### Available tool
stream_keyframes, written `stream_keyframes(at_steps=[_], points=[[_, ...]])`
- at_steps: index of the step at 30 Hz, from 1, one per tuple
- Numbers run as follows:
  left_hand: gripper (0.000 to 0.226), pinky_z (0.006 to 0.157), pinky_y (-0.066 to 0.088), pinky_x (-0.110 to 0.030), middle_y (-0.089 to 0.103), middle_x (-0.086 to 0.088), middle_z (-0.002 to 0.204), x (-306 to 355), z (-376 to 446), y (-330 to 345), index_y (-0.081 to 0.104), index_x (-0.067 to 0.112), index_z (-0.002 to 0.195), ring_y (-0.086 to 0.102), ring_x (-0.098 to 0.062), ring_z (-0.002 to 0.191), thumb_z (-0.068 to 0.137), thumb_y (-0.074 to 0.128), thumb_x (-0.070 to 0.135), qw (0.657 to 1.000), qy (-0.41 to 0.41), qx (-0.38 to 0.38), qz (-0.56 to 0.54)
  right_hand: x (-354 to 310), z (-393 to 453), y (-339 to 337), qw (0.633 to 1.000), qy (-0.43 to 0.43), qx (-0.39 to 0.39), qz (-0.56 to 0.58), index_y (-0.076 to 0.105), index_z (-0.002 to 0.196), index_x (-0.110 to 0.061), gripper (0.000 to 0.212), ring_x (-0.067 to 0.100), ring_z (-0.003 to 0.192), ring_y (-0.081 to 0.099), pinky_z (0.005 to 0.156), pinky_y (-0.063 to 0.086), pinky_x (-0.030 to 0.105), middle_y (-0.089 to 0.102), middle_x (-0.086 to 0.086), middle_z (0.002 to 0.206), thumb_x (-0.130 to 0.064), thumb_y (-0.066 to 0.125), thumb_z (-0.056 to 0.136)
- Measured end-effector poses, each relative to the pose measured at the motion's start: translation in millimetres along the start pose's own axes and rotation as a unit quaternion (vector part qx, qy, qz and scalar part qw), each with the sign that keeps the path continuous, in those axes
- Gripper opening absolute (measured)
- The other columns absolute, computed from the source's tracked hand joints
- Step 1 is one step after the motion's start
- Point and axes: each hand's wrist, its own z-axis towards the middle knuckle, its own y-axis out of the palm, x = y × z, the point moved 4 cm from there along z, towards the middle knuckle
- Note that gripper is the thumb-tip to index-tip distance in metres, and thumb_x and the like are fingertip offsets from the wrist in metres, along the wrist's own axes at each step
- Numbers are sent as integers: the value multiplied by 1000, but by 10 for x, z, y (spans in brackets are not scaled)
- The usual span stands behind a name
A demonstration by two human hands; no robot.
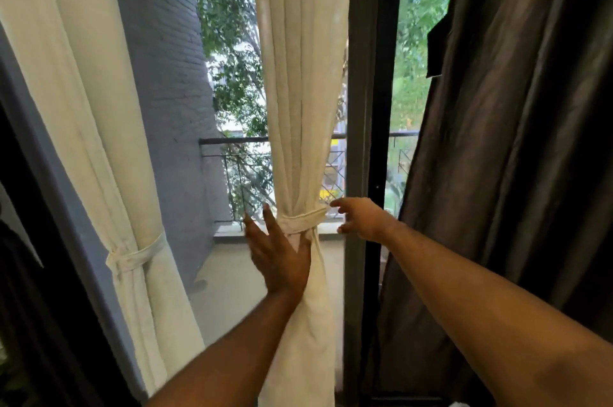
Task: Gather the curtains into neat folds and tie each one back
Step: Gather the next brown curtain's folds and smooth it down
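A cream curtain (300,81) hangs in the middle, gathered into folds and cinched by a cream tie-back band (303,219). My left hand (282,257) lies flat against the curtain just below and left of the band, fingers spread. My right hand (360,217) hovers at the band's right end, fingers apart, holding nothing. A second cream curtain (83,101) on the left is also bound with a tie-back (136,254). A dark brown curtain (517,141) hangs loose on the right.
A dark door frame post (368,108) stands between the middle curtain and the brown one. Beyond are a balcony floor (232,277), a metal railing (232,141), a grey brick wall (166,75) and trees.
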Motion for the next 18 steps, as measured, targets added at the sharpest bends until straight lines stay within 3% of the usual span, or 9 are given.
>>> stream_keyframes(at_steps=[2, 4, 6, 9, 13, 18], points=[[91, 107, 29, -60, 10, -18, 160, 427, -323, 6, 6, 20, 155, 21, -42, 143, 85, 59, 46, 976, 184, 25, 113, 86, -182, -226, 989, -31, -23, -142, 44, 142, -18, 65, 25, 122, 56, 98, 46, 34, 55, 7, 139, -18, 71, 83], [92, 110, 23, -60, 8, -10, 162, 787, -488, 142, 7, 23, 155, 15, -35, 146, 83, 57, 49, 923, 341, -23, 176, 183, -366, -515, 964, -70, -8, -256, 50, 135, -24, 55, 26, 124, 53, 97, 48, 40, 55, 3, 135, -22, 68, 83], [94, 111, 20, -59, 14, -10, 162, 1155, -405, 227, 15, 20, 155, 13, -35, 147, 79, 60, 52, 927, 322, -53, 188, 299, -574, -856, 941, -88, 19, -327, 53, 128, -26, 49, 27, 123, 52, 92, 50, 43, 56, 1, 129, -26, 68, 81], [97, 111, 24, -58, 26, -14, 158, 1809, -156, 324, 24, 14, 152, 22, -37, 146, 72, 68, 49, 935, 278, -65, 210, 461, -837, -1446, 907, -85, 64, -407, 49, 132, -27, 54, 26, 127, 46, 92, 47, 41, 52, 1, 134, -33, 65, 81], [89, 117, 12, -53, 8, -8, 163, 2844, 156, 361, 7, 19, 155, 3, -32, 150, 85, 56, 46, 942, 279, -69, 171, 676, -1161, -2353, 887, -55, 123, -441, 45, 137, -26, 62, 27, 135, 38, 100, 43, 42, 45, 3, 142, -38, 67, 80], [89, 119, 12, -51, 9, -10, 162, 3859, 548, 259, 7, 18, 154, 2, -31, 150, 86, 56, 46, 937, 308, -22, 160, 731, -1411, -3390, 861, -26, 187, -473, 43, 139, -27, 50, 28, 135, 38, 102, 43, 46, 44, 5, 143, -32, 54, 91]])
